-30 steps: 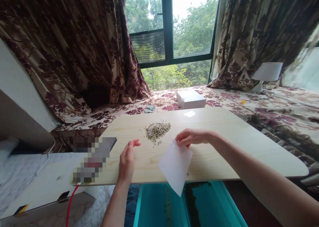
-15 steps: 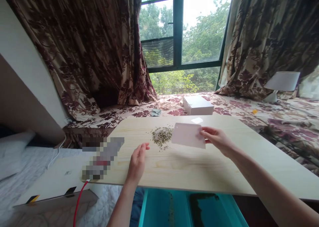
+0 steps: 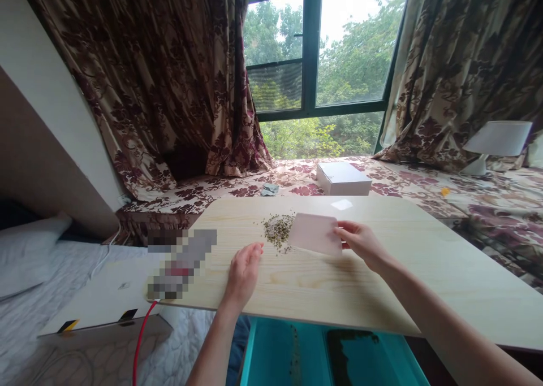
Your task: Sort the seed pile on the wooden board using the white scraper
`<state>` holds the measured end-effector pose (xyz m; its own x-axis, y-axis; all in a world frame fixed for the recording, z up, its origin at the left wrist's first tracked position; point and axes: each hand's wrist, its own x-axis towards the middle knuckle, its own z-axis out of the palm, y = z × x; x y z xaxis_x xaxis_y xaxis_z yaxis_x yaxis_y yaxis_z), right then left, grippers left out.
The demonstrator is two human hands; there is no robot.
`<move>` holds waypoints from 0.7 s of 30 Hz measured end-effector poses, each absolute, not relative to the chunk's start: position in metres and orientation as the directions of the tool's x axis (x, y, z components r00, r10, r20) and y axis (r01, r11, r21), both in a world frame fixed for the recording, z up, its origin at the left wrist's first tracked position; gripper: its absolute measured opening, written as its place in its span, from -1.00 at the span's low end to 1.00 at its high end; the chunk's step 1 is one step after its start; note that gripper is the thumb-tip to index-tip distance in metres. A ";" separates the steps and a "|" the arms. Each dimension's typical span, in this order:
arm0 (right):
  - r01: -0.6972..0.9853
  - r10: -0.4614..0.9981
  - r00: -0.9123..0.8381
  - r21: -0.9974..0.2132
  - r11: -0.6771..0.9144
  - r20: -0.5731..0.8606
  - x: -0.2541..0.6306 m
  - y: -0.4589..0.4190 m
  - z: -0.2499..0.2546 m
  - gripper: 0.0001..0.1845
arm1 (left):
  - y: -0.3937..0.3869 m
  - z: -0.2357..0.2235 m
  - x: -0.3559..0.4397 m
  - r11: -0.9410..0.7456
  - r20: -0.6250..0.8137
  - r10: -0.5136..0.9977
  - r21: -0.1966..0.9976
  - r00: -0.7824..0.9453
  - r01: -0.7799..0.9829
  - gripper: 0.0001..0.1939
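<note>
My right hand pinches the right end of a thin whitish plastic sheet. The sheet is tilted, and its left edge meets or overlaps the right side of a pile of small greenish and pale grains on the light wooden table. Nearer to me, just left of the pile, my left hand rests by the tabletop with its fingers loosely extended and holds nothing. Below the table's near edge is a teal two-part bin. Pale grains lie in its left compartment and dark matter in its right one.
A pixelated flat object with a red cable lies at the table's left end. Beyond the table are a white box, a small grey-green cloth and a lamp. A pale box stands at left.
My right hand has raised the sheet from the table's near edge above the bin, turned it sideways and brought it left against the pile. My left hand stays beside the pile. The view has shifted.
</note>
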<state>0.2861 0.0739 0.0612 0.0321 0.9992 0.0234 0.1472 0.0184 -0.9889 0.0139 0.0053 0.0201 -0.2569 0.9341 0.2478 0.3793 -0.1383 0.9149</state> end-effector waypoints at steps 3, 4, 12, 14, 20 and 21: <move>0.145 1.000 0.011 -0.989 0.007 0.009 0.285 0.073 0.062 -0.73 | 0.006 0.020 0.013 -0.141 0.249 0.935 0.914 -0.251 0.381 -0.62; 0.144 1.000 -0.003 -0.990 0.009 0.008 0.285 0.073 0.062 -0.73 | 0.006 0.019 0.013 -0.145 0.253 0.934 0.913 -0.253 0.381 -0.62; 0.121 0.999 -0.032 -0.993 0.005 0.001 0.289 0.069 0.054 -0.74 | 0.006 0.019 0.013 -0.147 0.260 0.933 0.907 -0.249 0.395 -0.61; 0.098 1.000 -0.007 -0.995 0.006 0.005 0.291 0.068 0.050 -0.75 | 0.006 0.019 0.013 -0.152 0.268 0.931 0.902 -0.248 0.405 -0.62; 0.050 0.999 0.032 -0.999 -0.019 -0.018 0.291 0.068 0.048 -0.77 | 0.005 0.021 0.014 -0.134 0.254 0.935 0.899 -0.247 0.417 -0.62; 0.056 0.999 0.024 -0.998 -0.024 -0.023 0.290 0.068 0.049 -0.78 | 0.005 0.021 0.014 -0.131 0.250 0.936 0.900 -0.246 0.417 -0.62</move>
